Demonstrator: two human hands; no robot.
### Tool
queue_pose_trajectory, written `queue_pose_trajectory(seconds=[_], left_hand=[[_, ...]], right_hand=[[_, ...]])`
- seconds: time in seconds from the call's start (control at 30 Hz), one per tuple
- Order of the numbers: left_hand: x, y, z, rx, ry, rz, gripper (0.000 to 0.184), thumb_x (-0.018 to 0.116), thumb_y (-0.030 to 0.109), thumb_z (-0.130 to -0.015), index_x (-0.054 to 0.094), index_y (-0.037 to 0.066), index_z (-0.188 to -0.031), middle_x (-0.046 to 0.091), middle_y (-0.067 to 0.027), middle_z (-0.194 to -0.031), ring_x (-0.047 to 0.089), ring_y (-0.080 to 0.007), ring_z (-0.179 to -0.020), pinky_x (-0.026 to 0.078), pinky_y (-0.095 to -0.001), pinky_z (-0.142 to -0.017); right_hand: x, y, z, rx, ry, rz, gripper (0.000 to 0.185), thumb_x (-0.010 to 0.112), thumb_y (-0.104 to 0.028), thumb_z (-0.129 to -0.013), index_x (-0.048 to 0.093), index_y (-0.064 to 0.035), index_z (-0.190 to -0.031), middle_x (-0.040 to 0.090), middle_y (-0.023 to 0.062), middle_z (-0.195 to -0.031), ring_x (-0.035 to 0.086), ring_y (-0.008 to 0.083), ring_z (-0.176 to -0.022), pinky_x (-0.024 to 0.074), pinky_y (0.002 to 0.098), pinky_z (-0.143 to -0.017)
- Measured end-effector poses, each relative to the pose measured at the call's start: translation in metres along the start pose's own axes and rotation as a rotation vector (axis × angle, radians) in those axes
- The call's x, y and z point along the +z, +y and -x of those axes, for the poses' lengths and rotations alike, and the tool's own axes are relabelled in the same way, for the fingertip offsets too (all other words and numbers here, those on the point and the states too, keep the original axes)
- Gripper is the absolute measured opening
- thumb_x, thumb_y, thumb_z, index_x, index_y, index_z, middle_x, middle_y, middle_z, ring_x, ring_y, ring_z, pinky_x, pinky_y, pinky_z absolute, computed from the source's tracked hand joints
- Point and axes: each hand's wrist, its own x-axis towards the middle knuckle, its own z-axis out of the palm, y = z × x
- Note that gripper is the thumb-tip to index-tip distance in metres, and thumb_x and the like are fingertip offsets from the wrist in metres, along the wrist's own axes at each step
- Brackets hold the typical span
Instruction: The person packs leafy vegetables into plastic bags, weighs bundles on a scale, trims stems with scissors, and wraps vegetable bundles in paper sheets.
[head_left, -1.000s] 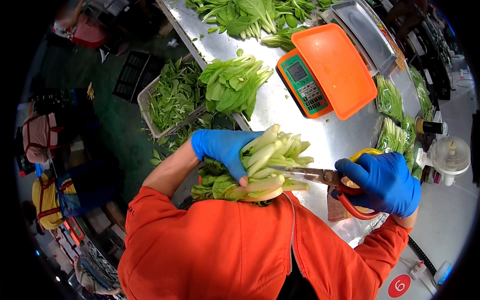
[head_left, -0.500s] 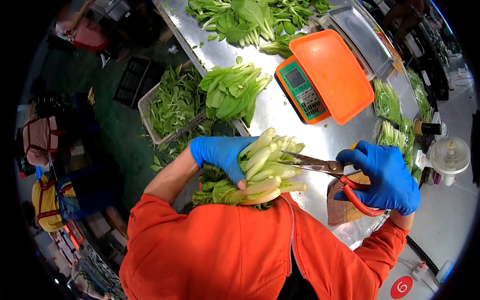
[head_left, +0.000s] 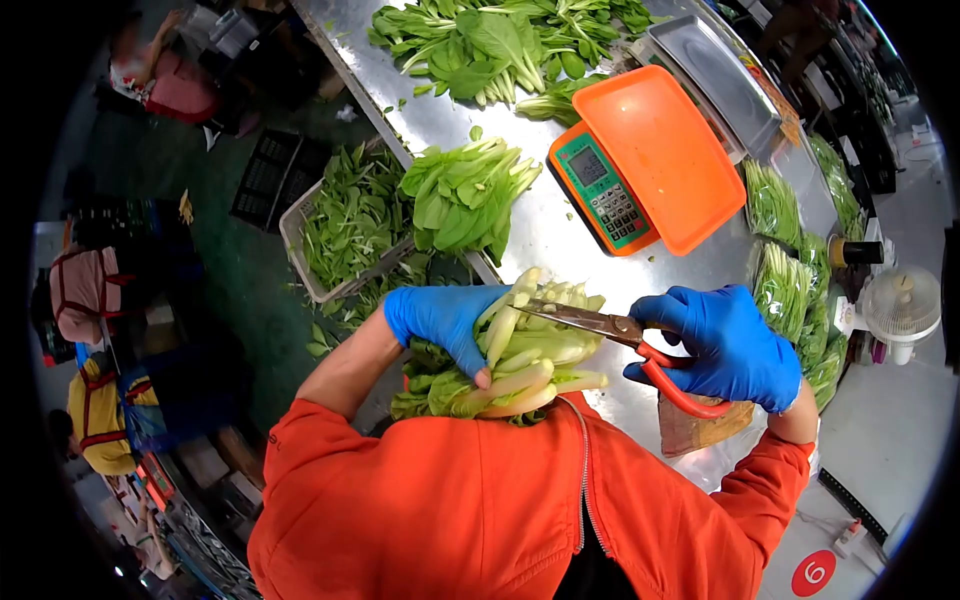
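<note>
My left hand [head_left: 447,325], in a blue glove with the thumb tip bare, is wrapped round a bunch of leafy greens [head_left: 535,370]. The pale stem ends point up and right, and the leaves hang below near my jacket. My right hand [head_left: 725,345], gloved in blue too, grips the red handles of a pair of scissors [head_left: 610,327]. The blades lie among the upper stems, close to my left fingers. Whether they touch a stem I cannot tell.
An orange scale [head_left: 660,160] stands on the metal table [head_left: 545,235], with a bunch of greens [head_left: 468,195] left of it. More greens [head_left: 490,45] lie at the back. A crate of leaves [head_left: 300,235] stands left. Bagged greens [head_left: 780,290] and a fan [head_left: 900,305] are right.
My right hand and the scissors have moved left, so the blades reach further across the stems. My left hand still holds the bunch in nearly the same place.
</note>
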Motion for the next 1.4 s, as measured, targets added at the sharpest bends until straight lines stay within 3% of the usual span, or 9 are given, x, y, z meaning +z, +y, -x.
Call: queue_pose_trajectory(seconds=[0.2, 0.37, 0.77, 0.9, 1.07, 1.17, 1.3, 1.37, 1.4], left_hand=[[-0.002, -0.004, -0.002, -0.038, -0.052, 0.015, 0.088, 0.084, 0.023, -0.051, 0.038, 0.0, -0.122, 0.049, -0.0067, -0.115, 0.045, -0.0136, -0.104, 0.037, -0.026, -0.089], [-0.002, -0.012, -0.001, 0.16, 0.008, -0.078, 0.086, 0.084, 0.023, -0.048, 0.043, 0.0, -0.12, 0.05, -0.0075, -0.116, 0.046, -0.0163, -0.105, 0.036, -0.028, -0.091], [-0.005, -0.016, 0.003, 0.02, 0.109, -0.064, 0.094, 0.087, 0.025, -0.041, 0.043, 0.001, -0.12, 0.048, -0.0081, -0.118, 0.046, -0.0178, -0.108, 0.036, -0.0318, -0.093], [-0.004, -0.03, 0.006, 0.027, 0.249, 0.114, 0.098, 0.087, 0.027, -0.04, 0.039, 0.002, -0.123, 0.046, -0.0079, -0.121, 0.045, -0.0183, -0.11, 0.036, -0.0326, -0.093], [-0.018, -0.026, 0.008, -0.084, 0.153, -0.119, 0.098, 0.087, 0.026, -0.041, 0.038, 0.003, -0.123, 0.049, -0.0066, -0.117, 0.047, -0.0183, -0.107, 0.038, -0.0313, -0.092], [-0.023, -0.037, 0.008, -0.107, 0.236, -0.019, 0.097, 0.087, 0.026, -0.042, 0.038, 0.003, -0.123, 0.05, -0.0066, -0.116, 0.048, -0.0182, -0.106, 0.037, -0.0304, -0.091], [-0.041, -0.048, -0.009, -0.045, 0.327, -0.162, 0.089, 0.079, 0.033, -0.055, 0.035, 0.002, -0.126, 0.05, -0.0078, -0.117, 0.048, -0.0179, -0.106, 0.038, -0.0305, -0.091], [-0.031, -0.032, -0.025, -0.05, 0.419, 0.283, 0.067, 0.064, 0.021, -0.071, 0.034, 0.004, -0.128, 0.045, -0.0094, -0.123, 0.045, -0.0195, -0.111, 0.037, -0.0301, -0.093], [-0.024, -0.014, -0.031, -0.257, 0.52, 0.407, 0.063, 0.062, 0.019, -0.074, 0.035, 0.004, -0.128, 0.046, -0.0103, -0.121, 0.048, -0.019, -0.108, 0.039, -0.0299, -0.091]], right_hand=[[0.014, 0.006, 0.003, 0.037, 0.046, -0.038, 0.033, 0.068, -0.029, -0.07, 0.055, -0.0125, -0.096, 0.055, 0.0057, -0.068, 0.053, 0.0244, -0.053, 0.0409, 0.0308, -0.046], [0.02, 0.023, 0.012, 0.158, 0.239, -0.105, 0.043, 0.073, -0.031, -0.065, 0.054, -0.009, -0.098, 0.055, 0.0086, -0.078, 0.056, 0.0233, -0.063, 0.0448, 0.0296, -0.053], [0.073, 0.05, 0.054, 0.312, 0.277, -0.417, 0.043, 0.072, -0.029, -0.067, 0.054, -0.0086, -0.099, 0.056, 0.0091, -0.083, 0.055, 0.0219, -0.068, 0.0455, 0.0306, -0.063], [0.129, 0.088, 0.073, 0.62, 0.281, -0.235, 0.037, 0.066, -0.027, -0.072, 0.054, -0.01, -0.103, 0.057, 0.0114, -0.084, 0.056, 0.0241, -0.065, 0.0452, 0.0308, -0.06], [0.183, 0.108, 0.092, 0.777, 0.292, 0.382, 0.048, 0.061, -0.018, -0.075, 0.042, -0.0038, -0.117, 0.051, 0.0192, -0.103, 0.052, 0.0315, -0.094, 0.0424, 0.0347, -0.077], [0.165, 0.055, 0.068, 0.533, 0.475, -0.437, 0.07, 0.067, -0.023, -0.072, 0.031, -0.0003, -0.128, 0.039, 0.0197, -0.126, 0.035, 0.0326, -0.119, 0.0283, 0.0385, -0.099], [0.146, -0.011, 0.021, 0.27, 0.355, -1.148, 0.095, 0.073, -0.025, -0.065, 0.014, -0.0009, -0.135, 0.031, 0.0209, -0.133, 0.031, 0.029, -0.123, 0.0261, 0.0344, -0.1], [0.156, -0.009, -0.001, 0.36, 0.394, -1.149, 0.088, 0.069, -0.022, -0.069, 0.014, 0.0008, -0.134, 0.031, 0.0198, -0.132, 0.033, 0.0265, -0.122, 0.0279, 0.0338, -0.099], [0.156, 0.001, -0.014, 0.426, 0.463, -1.397, 0.084, 0.067, -0.021, -0.071, 0.015, 0.0012, -0.133, 0.035, 0.019, -0.129, 0.037, 0.0251, -0.118, 0.0309, 0.0333, -0.097]])
